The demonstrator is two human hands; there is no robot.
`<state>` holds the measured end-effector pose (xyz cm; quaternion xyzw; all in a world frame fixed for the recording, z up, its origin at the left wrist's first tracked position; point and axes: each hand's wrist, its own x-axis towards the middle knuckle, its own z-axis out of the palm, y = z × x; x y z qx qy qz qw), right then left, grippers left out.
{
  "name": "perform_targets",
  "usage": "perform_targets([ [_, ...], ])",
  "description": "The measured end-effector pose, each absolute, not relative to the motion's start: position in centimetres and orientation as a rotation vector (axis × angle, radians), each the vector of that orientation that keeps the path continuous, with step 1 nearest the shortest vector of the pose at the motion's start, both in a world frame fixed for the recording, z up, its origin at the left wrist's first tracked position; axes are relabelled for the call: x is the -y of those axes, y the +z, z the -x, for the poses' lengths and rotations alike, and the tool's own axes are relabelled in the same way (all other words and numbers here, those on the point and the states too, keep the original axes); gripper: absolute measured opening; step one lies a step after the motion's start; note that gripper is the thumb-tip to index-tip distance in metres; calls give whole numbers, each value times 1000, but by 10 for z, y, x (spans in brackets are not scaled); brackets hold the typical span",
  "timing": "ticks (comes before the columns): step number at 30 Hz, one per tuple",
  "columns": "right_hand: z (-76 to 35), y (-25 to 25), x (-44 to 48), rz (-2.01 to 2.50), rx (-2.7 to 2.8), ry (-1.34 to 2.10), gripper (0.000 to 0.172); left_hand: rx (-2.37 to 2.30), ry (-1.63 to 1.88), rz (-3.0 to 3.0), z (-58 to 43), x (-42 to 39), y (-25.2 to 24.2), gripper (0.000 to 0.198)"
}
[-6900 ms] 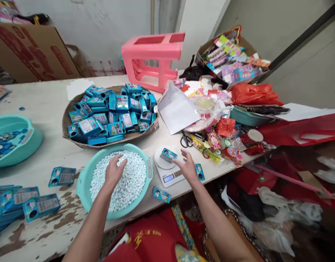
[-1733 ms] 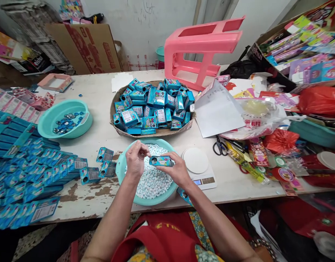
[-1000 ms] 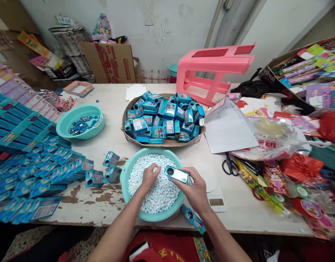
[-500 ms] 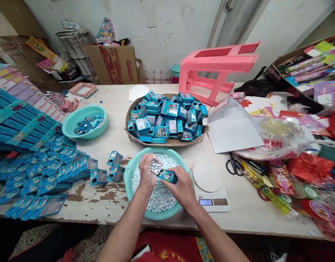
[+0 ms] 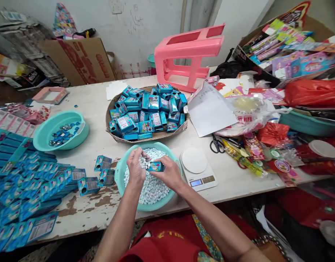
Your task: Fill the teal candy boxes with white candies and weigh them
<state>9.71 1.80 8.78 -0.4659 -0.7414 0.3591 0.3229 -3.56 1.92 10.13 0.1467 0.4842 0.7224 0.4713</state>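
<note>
A turquoise basin full of small pale candies stands at the table's front. Above it my left hand is cupped around a handful of the same candies. My right hand grips a small blue candy tin, lying on its side with one end against the handful. Whether candies are passing into the tin is too small to tell. Behind the basin, a cut-down cardboard box is heaped with blue tins. A few more tins lie left of the basin.
A white digital scale sits right of the basin. Farther right are scissors, a paper sheet and bagged goods. Rows of blue tins and a bowl of round metallic pieces are at left. A pink stool lies behind.
The camera view has turned to the right, so the scene sits farther left. My right hand has tipped the tin so its printed face shows more. Both hands remain over the basin.
</note>
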Motion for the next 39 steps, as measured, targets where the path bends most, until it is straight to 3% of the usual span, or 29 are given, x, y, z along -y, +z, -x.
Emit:
perform_targets([
  [5, -99, 91, -20, 1235, 1925, 947, 35, -1243, 1785, -372, 30, -21, 104, 31],
  [34, -113, 93, -24, 1053, 1744, 1162, 37, -1278, 1749, -531, 40, -25, 121, 24],
  [36, -120, 94, -22, 1015, 1686, 1198, 37, -1520, 1618, -718, 54, -26, 97, 24],
  [39, -135, 96, -19, 998, 1637, 1246, 38, -1901, 1056, -1216, 60, -27, 45, 19],
])
